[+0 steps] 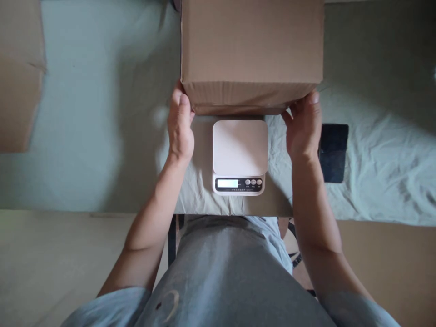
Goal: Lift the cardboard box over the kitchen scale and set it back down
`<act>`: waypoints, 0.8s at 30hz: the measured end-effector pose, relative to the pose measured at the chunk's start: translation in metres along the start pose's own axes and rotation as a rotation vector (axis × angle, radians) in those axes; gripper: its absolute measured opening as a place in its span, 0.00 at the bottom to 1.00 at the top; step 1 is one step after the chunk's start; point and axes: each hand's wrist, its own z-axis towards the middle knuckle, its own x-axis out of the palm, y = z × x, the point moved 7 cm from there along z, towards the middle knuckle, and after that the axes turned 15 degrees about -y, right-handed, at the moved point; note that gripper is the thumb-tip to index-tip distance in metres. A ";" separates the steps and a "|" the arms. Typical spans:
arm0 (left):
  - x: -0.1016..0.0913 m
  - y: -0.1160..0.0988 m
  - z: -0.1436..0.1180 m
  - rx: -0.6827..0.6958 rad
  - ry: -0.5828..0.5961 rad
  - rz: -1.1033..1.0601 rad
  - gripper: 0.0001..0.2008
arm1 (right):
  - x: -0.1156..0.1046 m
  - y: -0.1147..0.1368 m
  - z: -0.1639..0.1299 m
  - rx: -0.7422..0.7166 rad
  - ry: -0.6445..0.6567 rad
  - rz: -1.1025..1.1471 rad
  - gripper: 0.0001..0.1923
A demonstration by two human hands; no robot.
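My forearms (155,206) extend forward, parted; my left hand (180,127) and right hand (304,127) (thumbs (184,100) uppermost) face inward.

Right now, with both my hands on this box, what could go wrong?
With your left hand and right hand at its near corners, the cardboard box could slip. It might bump the white scale just this side of it. Your right hand could nudge the dark phone close by.

A counter (81,172) draped in pale green cloth (384,177), rumpled toward the right, lies under uneven light with broad, soft shadows (136,118), a pale surface (51,263) showing below at left and a tan surface (391,263) at right.
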 end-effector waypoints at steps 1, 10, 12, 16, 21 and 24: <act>0.000 -0.009 -0.004 0.020 0.002 0.005 0.29 | -0.002 0.006 -0.002 -0.014 -0.011 0.003 0.28; -0.014 -0.064 -0.067 0.036 0.003 -0.022 0.18 | -0.036 0.049 -0.064 -0.071 -0.051 0.178 0.21; -0.021 -0.064 -0.083 0.022 0.002 0.007 0.17 | -0.042 0.047 -0.080 -0.064 -0.058 0.164 0.20; -0.035 -0.060 -0.106 -0.005 -0.007 0.041 0.12 | -0.052 0.036 -0.103 -0.046 -0.090 0.141 0.21; -0.044 -0.053 -0.116 -0.028 -0.032 0.025 0.11 | -0.057 0.022 -0.117 -0.041 -0.138 0.101 0.23; -0.042 -0.052 -0.117 -0.012 -0.039 0.030 0.12 | -0.057 0.019 -0.118 -0.032 -0.147 0.091 0.23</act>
